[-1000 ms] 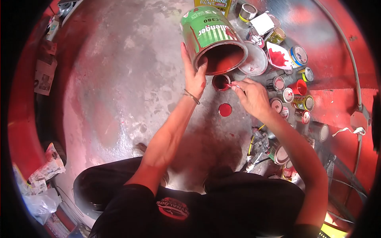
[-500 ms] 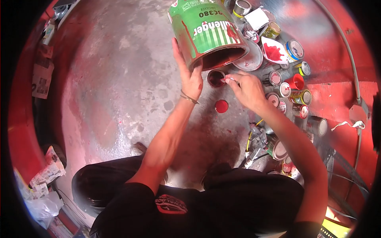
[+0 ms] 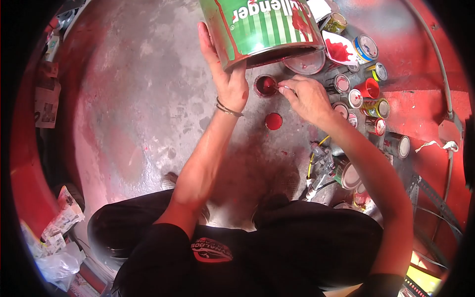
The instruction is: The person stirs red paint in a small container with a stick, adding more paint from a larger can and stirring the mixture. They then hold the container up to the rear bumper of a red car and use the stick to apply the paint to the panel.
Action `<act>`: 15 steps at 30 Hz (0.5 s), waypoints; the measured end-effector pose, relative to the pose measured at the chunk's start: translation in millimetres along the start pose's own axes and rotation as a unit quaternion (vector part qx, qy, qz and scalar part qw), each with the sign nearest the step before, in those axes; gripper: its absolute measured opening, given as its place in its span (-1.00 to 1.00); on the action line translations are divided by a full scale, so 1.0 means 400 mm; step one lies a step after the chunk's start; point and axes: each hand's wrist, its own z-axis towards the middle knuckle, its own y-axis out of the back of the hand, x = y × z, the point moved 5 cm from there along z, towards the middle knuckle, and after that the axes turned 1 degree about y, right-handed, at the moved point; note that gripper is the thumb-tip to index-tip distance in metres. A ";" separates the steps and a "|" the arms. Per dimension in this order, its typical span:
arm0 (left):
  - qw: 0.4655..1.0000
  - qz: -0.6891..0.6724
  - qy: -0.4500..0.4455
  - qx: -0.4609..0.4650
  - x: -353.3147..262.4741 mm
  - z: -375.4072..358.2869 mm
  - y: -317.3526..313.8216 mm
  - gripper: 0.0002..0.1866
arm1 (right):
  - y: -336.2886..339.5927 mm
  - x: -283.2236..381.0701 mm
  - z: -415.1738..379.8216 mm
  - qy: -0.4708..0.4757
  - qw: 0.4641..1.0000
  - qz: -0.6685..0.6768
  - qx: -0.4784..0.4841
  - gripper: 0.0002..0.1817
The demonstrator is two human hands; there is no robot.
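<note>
A large green paint can (image 3: 262,27) is tipped with its open mouth facing down toward me, its rim dark red. My left hand (image 3: 228,81) grips it at the lower left of the rim. Just below the mouth, a small open can (image 3: 266,86) stands on the floor with dark red paint inside. My right hand (image 3: 308,97) pinches a thin stick (image 3: 284,87) whose end reaches over that can; its tip is hard to make out. Nearer to me lies a round red lid or disc (image 3: 273,121).
Several small paint cans (image 3: 355,98) stand or lie along the right, with a red cup (image 3: 369,88) and a red-stained white paper (image 3: 340,50). A spray gun (image 3: 321,158) lies nearer. Newspaper (image 3: 48,103) and a plastic bag (image 3: 62,265) are at the left.
The green can and my left hand have moved up and slightly left in view, and the can's mouth shows less. My right hand stays near the small can with the stick.
</note>
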 end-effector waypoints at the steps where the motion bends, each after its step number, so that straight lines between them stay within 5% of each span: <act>1: 1.000 -0.003 0.002 -0.004 0.004 -0.003 -0.001 0.03 | -0.004 -0.007 0.002 -0.007 1.000 0.012 0.000 -0.68; 8: 0.998 0.019 0.043 -0.036 0.073 -0.040 0.022 0.00 | -0.012 -0.065 -0.019 -0.226 0.953 0.202 0.011 -0.64; 15: 0.997 0.032 0.063 -0.039 0.104 -0.081 0.031 -0.04 | -0.045 -0.149 -0.064 -0.269 0.905 0.327 -0.040 -0.62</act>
